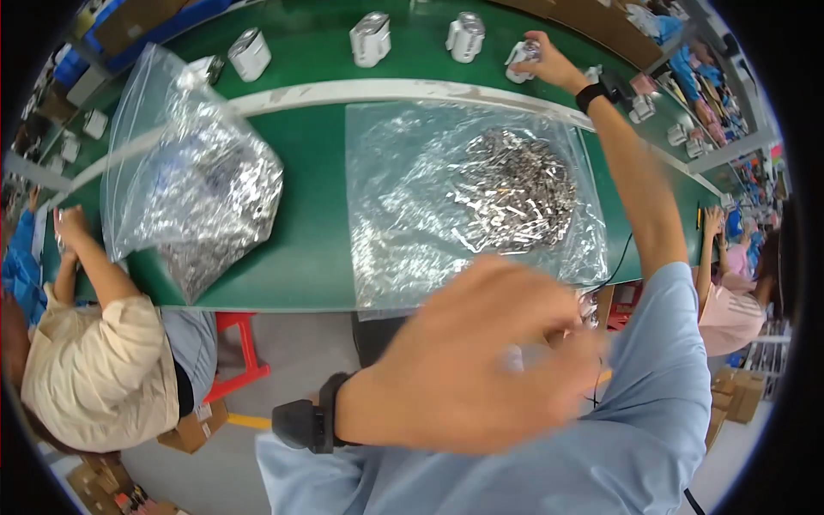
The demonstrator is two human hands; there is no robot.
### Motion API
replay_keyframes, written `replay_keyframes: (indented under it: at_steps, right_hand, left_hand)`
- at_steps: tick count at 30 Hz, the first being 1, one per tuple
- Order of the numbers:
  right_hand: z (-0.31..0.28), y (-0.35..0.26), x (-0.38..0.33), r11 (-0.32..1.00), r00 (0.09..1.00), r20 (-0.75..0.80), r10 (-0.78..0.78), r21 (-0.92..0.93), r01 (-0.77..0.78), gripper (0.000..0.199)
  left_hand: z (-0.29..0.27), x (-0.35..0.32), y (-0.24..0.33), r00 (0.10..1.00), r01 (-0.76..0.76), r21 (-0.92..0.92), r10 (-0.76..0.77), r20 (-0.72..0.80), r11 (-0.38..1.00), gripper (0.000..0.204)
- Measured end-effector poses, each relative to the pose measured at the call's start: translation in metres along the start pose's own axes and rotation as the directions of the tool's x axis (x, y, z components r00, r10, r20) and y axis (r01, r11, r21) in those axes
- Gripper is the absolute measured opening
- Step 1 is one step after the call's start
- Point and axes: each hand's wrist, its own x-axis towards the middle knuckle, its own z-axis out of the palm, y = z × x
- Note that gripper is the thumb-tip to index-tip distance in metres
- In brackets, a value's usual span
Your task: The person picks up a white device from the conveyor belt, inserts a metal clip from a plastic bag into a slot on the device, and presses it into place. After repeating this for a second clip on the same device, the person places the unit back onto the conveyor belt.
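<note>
My right hand [547, 62] reaches out to the far belt, its fingers closed round a small white-and-silver housing [519, 65]. Close below the camera is my left hand [481, 360], blurred, its fingers curled in towards the thumb; what they may hold is hidden. Beyond it, a clear plastic bag [403, 206] lies flat with a pile of small shiny metal pieces [524, 193] on its right part. Similar white housings stand along the belt, one [465, 38] just left of my right hand, another [371, 39] and a third [250, 55] farther left.
A bulging clear bag of metal parts [215, 189] stands at left. A white rail [300, 96] divides the green bench from the belt. Co-workers sit at left, in a cream shirt [99, 378], and at right, in pink [734, 318]. A red stool [245, 352] stands below the bench.
</note>
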Motion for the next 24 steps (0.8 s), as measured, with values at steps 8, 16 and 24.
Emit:
replay_keyframes:
  at_steps: [8, 16, 24]
  right_hand:
    - [0.037, -0.089, 0.061, 0.984, 0.998, 0.042, -0.036, -0.174, 0.043, 0.109]
    - [0.038, -0.112, 0.01, 0.993, 0.971, -0.227, -0.072, -0.112, 0.048, 0.056]
    - [-0.015, -0.278, -0.172, 0.937, 0.898, 0.365, -0.244, 0.327, 0.122, 0.047]
  left_hand:
    - [0.01, 0.002, 0.08, 0.984, -0.08, 0.413, 0.005, 0.179, 0.907, 0.051]
    - [-0.07, -0.023, 0.115, 0.939, -0.113, 0.677, -0.146, 0.313, 0.728, 0.073]
    - [-0.01, -0.056, -0.071, 0.866, 0.445, 0.247, -0.343, -0.365, 0.861, 0.068]
